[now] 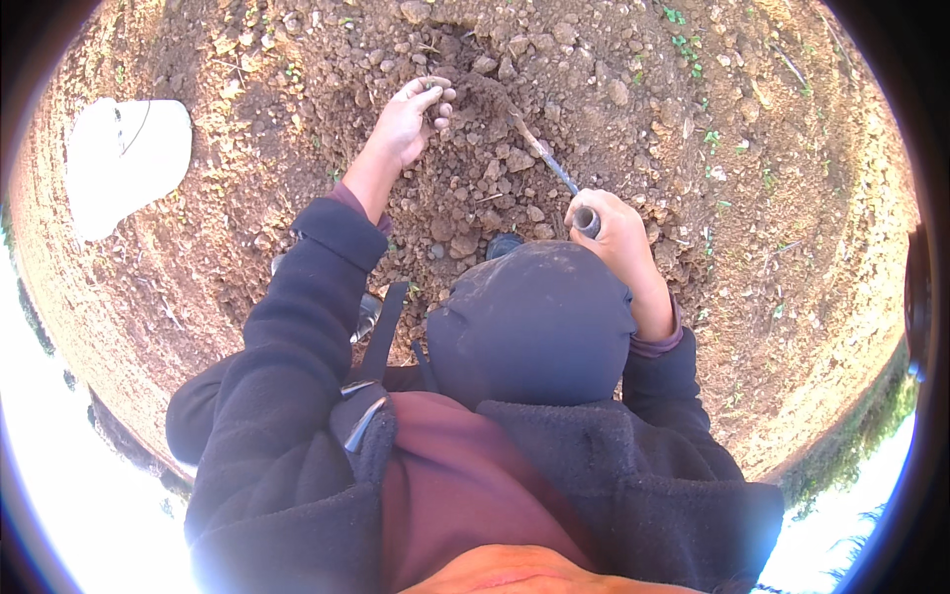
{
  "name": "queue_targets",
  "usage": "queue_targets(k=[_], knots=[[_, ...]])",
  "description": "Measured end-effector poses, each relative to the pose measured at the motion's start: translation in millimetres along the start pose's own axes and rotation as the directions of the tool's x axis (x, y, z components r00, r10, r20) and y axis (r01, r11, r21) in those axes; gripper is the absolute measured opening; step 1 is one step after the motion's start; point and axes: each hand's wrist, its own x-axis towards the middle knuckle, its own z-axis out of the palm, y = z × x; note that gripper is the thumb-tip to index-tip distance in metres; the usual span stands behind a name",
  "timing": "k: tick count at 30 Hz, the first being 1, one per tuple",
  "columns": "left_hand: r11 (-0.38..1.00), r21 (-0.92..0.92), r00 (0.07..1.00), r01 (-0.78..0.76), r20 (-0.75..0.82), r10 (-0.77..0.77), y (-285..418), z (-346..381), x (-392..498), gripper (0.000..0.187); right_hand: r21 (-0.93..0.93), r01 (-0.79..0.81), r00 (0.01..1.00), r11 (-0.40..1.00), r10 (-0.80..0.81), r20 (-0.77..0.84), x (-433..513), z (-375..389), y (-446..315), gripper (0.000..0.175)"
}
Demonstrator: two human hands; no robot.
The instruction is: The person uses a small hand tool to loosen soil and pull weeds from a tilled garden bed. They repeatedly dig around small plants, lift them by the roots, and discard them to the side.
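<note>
My right hand (612,230) is wrapped around the tubular handle (586,220) of a hand digging tool. Its thin metal shank (549,160) slants up and left, and the far end is soil-covered and meets the loose brown soil (482,96). Left of that end, my left hand (412,122) hovers over the clods with thumb and fingers drawn together. A tiny greenish speck shows at the fingertips; whether it is held is too small to tell. Crumbled soil and stones lie between the two hands.
A bright white bag-like object (126,163) with a dark cord lies on the ground at the left. Small green seedlings (686,48) run in a line at the right. My bent knee (531,319) rises near my right hand, and a shoe (505,245) shows beyond it.
</note>
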Motion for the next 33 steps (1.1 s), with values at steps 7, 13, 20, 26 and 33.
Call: queue_targets(k=[7, 13, 20, 26, 33], knots=[[0.731, 0.652, 0.967, -0.199, 0.01, 0.255, 12.8, 11.3, 18.6, 0.022, -0.097, -0.008, 1.0, 0.995, 0.009, 0.013, -21.3, -26.6, -6.3, 0.014], [-0.147, 0.937, 0.804, -0.318, 0.348, 0.481, 14.4, 30.2, 68.0, 0.027, -0.027, -0.126, 0.992, 0.992, 0.126, -0.013, -29.8, -35.7, -10.9, 0.012], [-0.301, 0.871, 0.769, -0.388, 0.486, 0.416, 10.5, 28.3, 88.9, 0.019, 0.241, -0.36, 0.929, 0.901, 0.369, 0.007, -35.3, -40.4, -11.8, 0.006], [-0.343, 0.793, 0.725, -0.504, 0.604, 0.33, 15.3, 23.0, 99.1, 0.019, 0.284, -0.361, 0.928, 0.888, 0.372, 0.016, -27.9, -46.2, -21.6, 0.005], [-0.557, 0.64, 0.476, -0.529, 0.768, 0.43, 9.3, 16.5, 112.4, 0.018, 0.219, -0.391, 0.917, 0.894, 0.398, 0.012, -22.6, -69.0, -33.3, 0.008]])
